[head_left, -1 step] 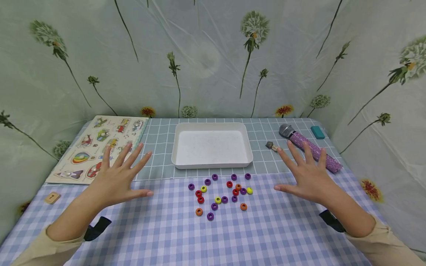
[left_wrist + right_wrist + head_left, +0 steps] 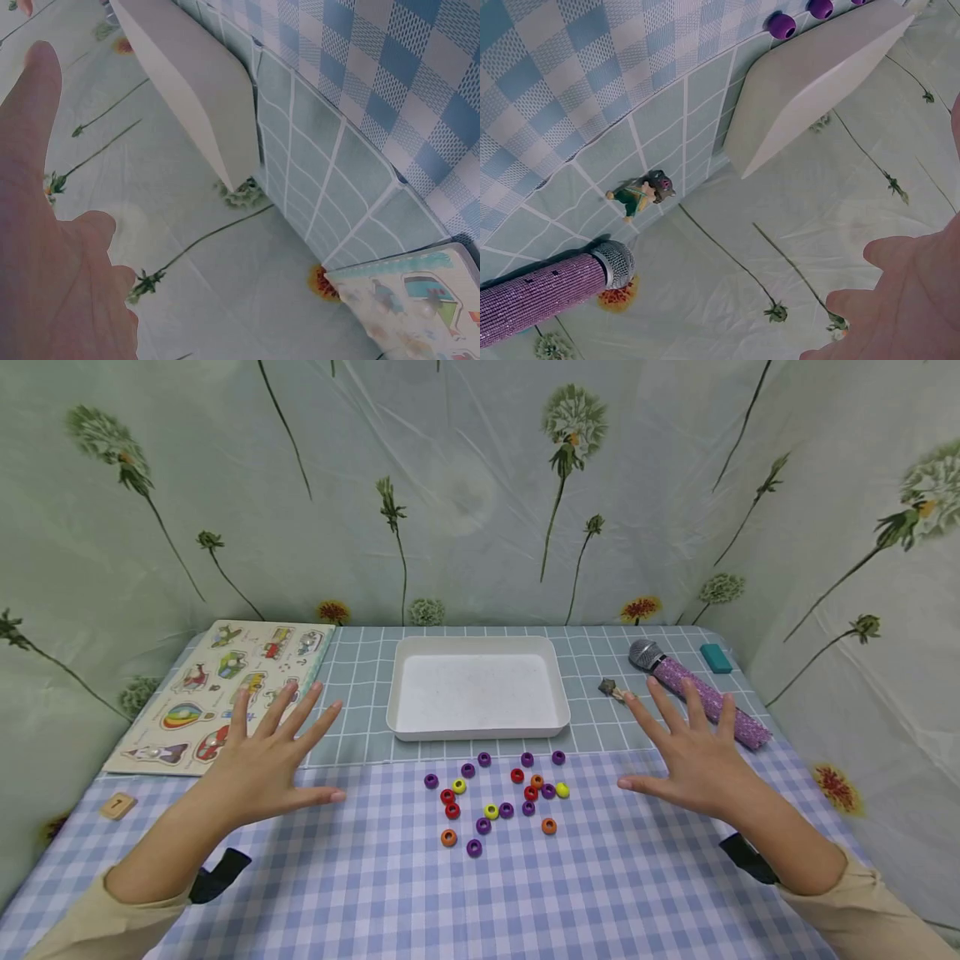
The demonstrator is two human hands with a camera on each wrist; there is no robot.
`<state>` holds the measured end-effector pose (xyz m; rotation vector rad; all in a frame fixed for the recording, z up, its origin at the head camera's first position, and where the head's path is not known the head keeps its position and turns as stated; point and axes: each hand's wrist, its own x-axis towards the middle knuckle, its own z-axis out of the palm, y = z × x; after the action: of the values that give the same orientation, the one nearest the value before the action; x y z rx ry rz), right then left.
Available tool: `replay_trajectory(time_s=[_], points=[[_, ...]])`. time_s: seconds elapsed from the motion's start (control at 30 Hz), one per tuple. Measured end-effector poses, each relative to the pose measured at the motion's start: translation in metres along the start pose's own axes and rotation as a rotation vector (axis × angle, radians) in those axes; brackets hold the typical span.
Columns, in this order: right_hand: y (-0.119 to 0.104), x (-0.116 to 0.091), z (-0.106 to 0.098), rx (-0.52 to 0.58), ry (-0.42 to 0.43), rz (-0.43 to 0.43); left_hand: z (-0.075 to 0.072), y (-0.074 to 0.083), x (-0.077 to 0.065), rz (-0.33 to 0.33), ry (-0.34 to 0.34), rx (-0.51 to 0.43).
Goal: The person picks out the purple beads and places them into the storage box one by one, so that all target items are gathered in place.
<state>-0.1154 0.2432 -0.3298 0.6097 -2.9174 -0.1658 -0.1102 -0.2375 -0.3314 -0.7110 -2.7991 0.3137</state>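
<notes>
Both hands are spread over the table with fingers straight and nothing held. My left hand hovers beside a wooden picture puzzle board. On the other side my right hand is in front of a glittery pink microphone, apart from it. Between the hands lie several loose beads: purple, red, orange and yellow-green. Behind them a shallow white tray holds nothing. Each wrist view shows part of its hand, with the tray's outer wall beyond the left one.
A small figurine lies between tray and microphone. At the back right is a teal block; at the left front, a wooden tile with a dark mark. A flower-printed cloth hangs behind the table.
</notes>
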Motion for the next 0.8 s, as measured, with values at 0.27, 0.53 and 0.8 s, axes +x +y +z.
replay_trajectory(time_s=[0.27,0.53,0.8], points=[[0.0005,0.0001,-0.0009,0.003,-0.011,0.005,0.0002,-0.0008,-0.0010,0.003,0.014,-0.009],[0.0005,0.0010,-0.0022,0.005,-0.020,0.010,-0.0007,-0.0039,-0.0011,0.012,0.016,-0.017],[0.0002,0.0016,-0.0029,0.012,-0.009,0.001,0.0015,-0.0070,-0.0020,0.029,0.033,-0.043]])
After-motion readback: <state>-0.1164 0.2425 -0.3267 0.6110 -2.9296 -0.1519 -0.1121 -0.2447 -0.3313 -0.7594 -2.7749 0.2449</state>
